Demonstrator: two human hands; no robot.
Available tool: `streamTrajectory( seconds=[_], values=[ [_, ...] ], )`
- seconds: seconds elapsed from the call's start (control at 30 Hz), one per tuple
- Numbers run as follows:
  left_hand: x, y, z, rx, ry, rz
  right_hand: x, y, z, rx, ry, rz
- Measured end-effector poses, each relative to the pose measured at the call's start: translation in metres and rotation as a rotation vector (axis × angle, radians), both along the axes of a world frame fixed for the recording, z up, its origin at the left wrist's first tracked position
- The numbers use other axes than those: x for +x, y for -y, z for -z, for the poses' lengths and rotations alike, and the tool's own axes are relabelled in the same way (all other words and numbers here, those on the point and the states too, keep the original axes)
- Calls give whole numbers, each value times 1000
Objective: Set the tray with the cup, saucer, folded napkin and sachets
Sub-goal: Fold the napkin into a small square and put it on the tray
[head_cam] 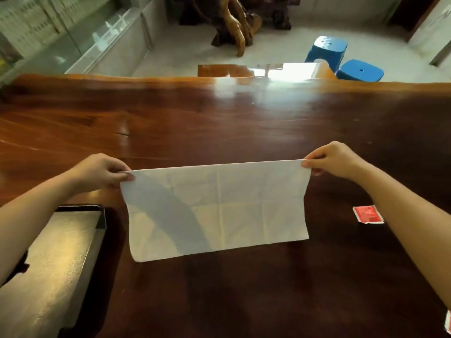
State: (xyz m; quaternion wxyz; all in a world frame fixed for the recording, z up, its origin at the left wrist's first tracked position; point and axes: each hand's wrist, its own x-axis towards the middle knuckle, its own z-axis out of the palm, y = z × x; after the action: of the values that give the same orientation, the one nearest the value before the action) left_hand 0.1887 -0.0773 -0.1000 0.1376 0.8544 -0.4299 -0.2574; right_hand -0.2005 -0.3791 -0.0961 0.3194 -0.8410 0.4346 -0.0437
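A white napkin hangs stretched out above the table, creased by old folds. My left hand pinches its top left corner and my right hand pinches its top right corner. The dark tray lies at the near left, partly under my left forearm, with nothing visible on its surface. A red sachet lies flat on the table to the right, just beside my right forearm. Another red-and-white sachet peeks in at the bottom right edge. No cup or saucer is in view.
The long glossy wooden table spreads wide beyond the napkin. Past its far edge are two blue stools, a carved wooden root piece on the floor, and a glass cabinet at the far left.
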Motion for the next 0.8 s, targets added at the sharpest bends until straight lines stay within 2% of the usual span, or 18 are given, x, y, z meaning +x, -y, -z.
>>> streamTrajectory(
  seconds=[0.23,0.37,0.43,0.53,0.8],
  values=[
    [8,38,34,-34,223,-78,30,20,49,-82,26,106],
    [-8,23,41,-143,293,-119,19,13,72,-25,175,156],
    [-25,4,45,-241,317,-115,5,-4,81,-30,244,161],
    [-54,-25,61,-358,343,-156,-19,-39,91,-149,253,86],
    [-98,-68,121,-335,309,-262,-56,-90,132,-241,210,20]
  ],
)
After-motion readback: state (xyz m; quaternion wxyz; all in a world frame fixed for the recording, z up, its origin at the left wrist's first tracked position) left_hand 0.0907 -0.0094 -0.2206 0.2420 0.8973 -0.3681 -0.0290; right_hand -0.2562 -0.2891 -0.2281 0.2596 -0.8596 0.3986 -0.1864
